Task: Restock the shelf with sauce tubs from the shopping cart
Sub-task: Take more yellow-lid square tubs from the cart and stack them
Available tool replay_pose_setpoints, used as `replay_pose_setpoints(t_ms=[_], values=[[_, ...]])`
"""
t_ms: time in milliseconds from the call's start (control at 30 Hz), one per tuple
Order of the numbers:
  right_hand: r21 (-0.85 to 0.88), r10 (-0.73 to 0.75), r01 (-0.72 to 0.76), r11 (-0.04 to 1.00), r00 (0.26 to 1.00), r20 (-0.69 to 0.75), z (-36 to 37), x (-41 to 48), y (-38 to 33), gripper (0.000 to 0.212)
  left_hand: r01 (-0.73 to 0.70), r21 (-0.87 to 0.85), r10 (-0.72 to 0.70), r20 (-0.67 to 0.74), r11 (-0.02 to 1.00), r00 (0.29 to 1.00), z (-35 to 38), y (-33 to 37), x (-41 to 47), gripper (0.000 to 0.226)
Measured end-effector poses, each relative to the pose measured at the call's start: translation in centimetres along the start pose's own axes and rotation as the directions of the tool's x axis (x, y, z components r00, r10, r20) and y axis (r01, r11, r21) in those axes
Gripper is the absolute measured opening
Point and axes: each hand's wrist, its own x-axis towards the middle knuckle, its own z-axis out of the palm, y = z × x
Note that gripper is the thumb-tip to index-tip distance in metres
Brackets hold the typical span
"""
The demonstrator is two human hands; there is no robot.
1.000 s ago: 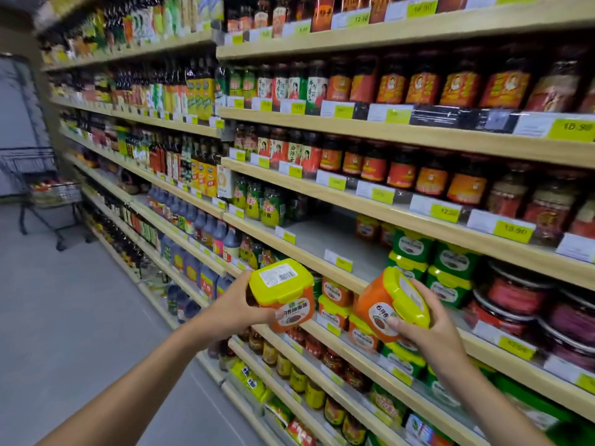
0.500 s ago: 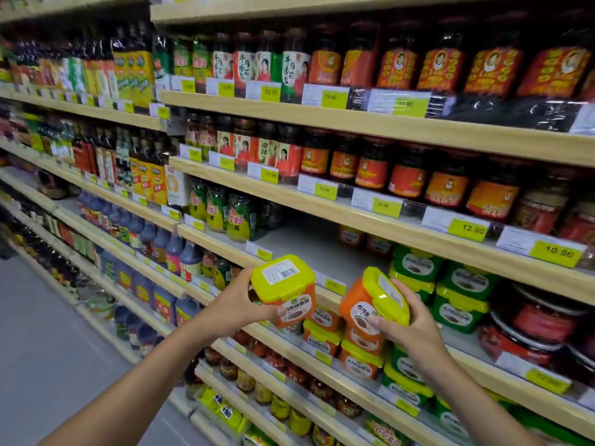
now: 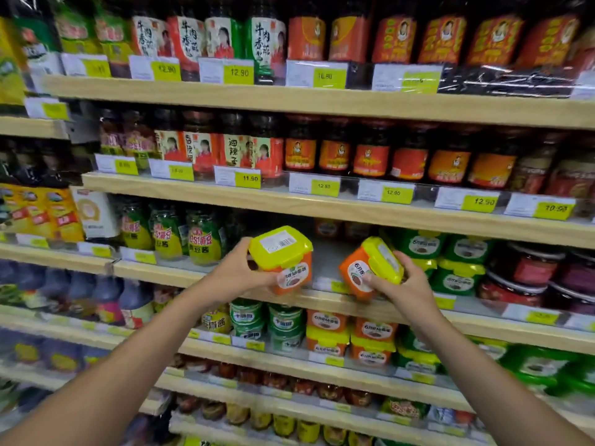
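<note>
So the wooden shelving (image 3: 322, 103) fills pretty much the whole view, several tiers of it, with yellow price tags (image 3: 239, 72) clipped along the front edges. The upper rows are packed with dark sauce jars (image 3: 370, 156) wearing red and orange labels, and a bit further left there are jars with green and yellow labels (image 3: 203, 236). On the middle tier, green tubs with yellow lids (image 3: 457, 268) sit stacked to the right of a bare stretch of shelf (image 3: 325, 259). The tier below has a small stack of orange tubs (image 3: 351, 339) of the same kind the person is carrying. Both arms reach up in front of that bare stretch. The left hand (image 3: 238, 275) is wrapped around the left sauce tub (image 3: 283, 259), orange with a yellow lid, held roughly upright, thumb across the front label. The right hand (image 3: 405, 284) grips the right sauce tub (image 3: 370, 268), tipped over so its lid faces right, just beside the green stack. Both tubs are in the air at the shelf's front edge.
</note>
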Motion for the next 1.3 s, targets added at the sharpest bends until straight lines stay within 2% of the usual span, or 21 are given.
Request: replay_pose_setpoints(t_ms=[133,200,300,367,433,533,667,967,1100,1300], values=[[-0.115,0.008,-0.017,0.993,0.997,-0.083,1.8,1.8,-0.6,0.093,-0.045,0.022,0.044,0.016,0.999,0.999,-0.4,-0.2,2.0,0.066],[-0.228,-0.016,-0.010,0.974,0.994,-0.111,2.6,2.9,-0.7,0.099,-0.061,0.028,0.061,0.012,0.998,0.998,-0.5,-0.7,3.2,0.064],[-0.347,-0.053,-0.001,0.938,0.988,-0.145,3.5,4.6,-0.8,0.091,-0.080,0.026,0.080,0.005,0.996,0.997,-0.6,-1.2,4.8,0.063],[-0.393,-0.050,-0.011,0.919,0.988,-0.144,3.8,5.8,-0.8,0.086,-0.081,0.008,0.081,0.000,0.997,0.997,-0.7,-1.6,5.9,0.059],[-0.457,-0.032,-0.030,0.889,0.991,-0.128,4.3,6.9,-0.7,0.089,-0.087,-0.002,0.087,0.017,0.996,0.996,-0.8,-1.9,6.9,0.051],[-0.573,-0.009,-0.045,0.818,0.996,-0.091,4.8,8.1,-0.1,0.099,-0.102,0.019,0.101,0.051,0.995,0.994,-0.8,-2.1,8.3,0.060],[-0.620,0.013,-0.028,0.784,0.999,-0.029,5.6,8.8,0.9,0.087,-0.154,0.017,0.152,0.084,0.988,0.985,-0.2,-2.5,9.7,0.041],[-0.688,-0.026,0.047,0.724,0.999,0.041,5.7,9.7,1.7,0.087,-0.199,0.036,0.187,0.220,0.979,0.958,1.1,-2.9,13.6,0.042],[-0.732,-0.045,0.076,0.678,0.997,0.062,5.9,9.8,2.3,0.083,-0.115,0.049,0.100,0.241,0.992,0.965,1.6,-3.7,15.0,0.045],[-0.825,-0.078,0.105,0.555,0.994,0.075,6.2,9.1,2.1,0.081,-0.083,0.062,0.060,0.310,0.995,0.949,2.2,-4.0,15.4,0.044]])
